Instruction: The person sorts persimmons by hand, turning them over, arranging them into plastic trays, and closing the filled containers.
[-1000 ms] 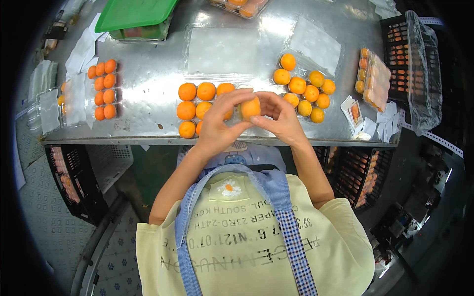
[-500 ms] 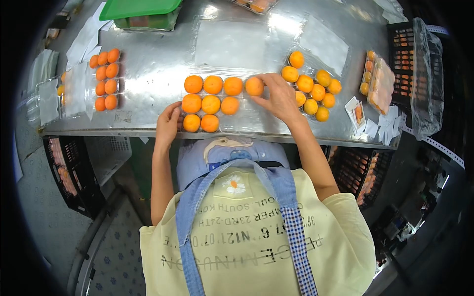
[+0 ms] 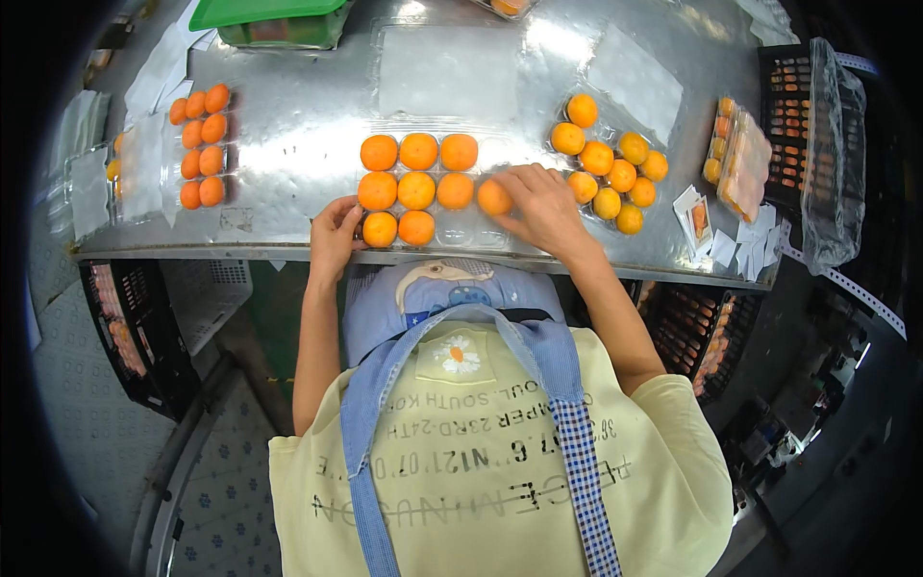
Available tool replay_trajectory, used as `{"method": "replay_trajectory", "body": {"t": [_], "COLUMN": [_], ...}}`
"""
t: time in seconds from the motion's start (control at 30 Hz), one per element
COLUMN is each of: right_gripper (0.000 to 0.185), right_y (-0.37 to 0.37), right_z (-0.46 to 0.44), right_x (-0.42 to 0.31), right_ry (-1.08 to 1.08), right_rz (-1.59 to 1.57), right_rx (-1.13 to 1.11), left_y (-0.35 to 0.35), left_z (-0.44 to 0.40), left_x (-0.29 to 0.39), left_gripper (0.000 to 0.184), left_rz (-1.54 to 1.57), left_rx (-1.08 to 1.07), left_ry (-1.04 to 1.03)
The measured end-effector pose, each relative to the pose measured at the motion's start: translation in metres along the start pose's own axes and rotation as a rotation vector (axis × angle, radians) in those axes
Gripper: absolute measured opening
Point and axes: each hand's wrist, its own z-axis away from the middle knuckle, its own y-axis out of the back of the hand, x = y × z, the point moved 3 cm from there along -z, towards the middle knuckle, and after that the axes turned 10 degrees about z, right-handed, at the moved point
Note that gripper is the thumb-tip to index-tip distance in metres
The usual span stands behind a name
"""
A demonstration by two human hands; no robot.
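Observation:
My right hand (image 3: 548,207) has its fingers and thumb around an orange (image 3: 494,197), just right of the middle row in the nearest clear plastic tray (image 3: 463,229). Several oranges sit in that tray in rows, and its near right part holds no fruit. At the tray's left edge, my left hand (image 3: 335,234) grips the side with thumb and fingertips, close to the nearest oranges. A second clear tray with several oranges (image 3: 596,158) lies to the right of my right hand.
Another filled tray of oranges (image 3: 201,144) lies at left. A green-lidded box (image 3: 279,24) stands at the back. On the right are a closed fruit pack (image 3: 740,163), paper labels (image 3: 755,236) and a black crate (image 3: 784,115). The metal table's front edge (image 3: 260,257) runs before me.
My right hand has brought the orange nearer to me, from beside the far row to beside the middle row. My left hand stays at the tray's left edge.

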Motion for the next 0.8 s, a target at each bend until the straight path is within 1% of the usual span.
{"method": "replay_trajectory", "body": {"t": [0.13, 0.23, 0.37, 0.4, 0.47, 0.53, 0.63, 0.67, 0.8], "right_gripper": [0.045, 0.047, 0.053, 0.051, 0.046, 0.038, 0.033, 0.035, 0.034], "right_y": [-0.018, -0.015, 0.007, 0.021, 0.032, 0.041, 0.064, 0.065, 0.060], "right_z": [0.002, 0.003, 0.013, 0.017, 0.030, 0.048, 0.072, 0.079, 0.089], "right_x": [0.008, 0.008, 0.034, 0.048, 0.085, 0.120, 0.145, 0.149, 0.143], "right_ry": [-0.025, -0.034, -0.179, -0.262, -0.358, -0.439, -0.608, -0.600, -0.491], "right_rz": [-0.034, -0.028, -0.140, -0.080, 0.094, 0.113, 0.159, 0.178, 0.242], "right_rx": [0.054, 0.076, 0.220, 0.243, 0.268, 0.326, 0.266, 0.168, 0.117], "left_y": [-0.002, -0.001, -0.001, -0.001, -0.001, 0.001, -0.001, -0.001, 0.000], "left_z": [0.002, 0.000, 0.000, 0.001, 0.001, -0.001, 0.000, 0.001, -0.002], "left_x": [0.003, -0.002, -0.003, -0.003, -0.003, -0.004, -0.002, -0.002, -0.004], "left_gripper": [0.024, 0.026, 0.027, 0.029, 0.030, 0.032, 0.031, 0.031, 0.032], "left_rz": [0.023, 0.036, 0.011, 0.015, 0.022, 0.010, 0.010, 0.008, -0.026], "left_rx": [0.009, 0.011, 0.017, 0.021, 0.014, -0.001, -0.004, 0.009, -0.002], "left_ry": [-0.014, -0.007, -0.013, -0.011, -0.009, -0.008, -0.012, -0.010, -0.013]}}
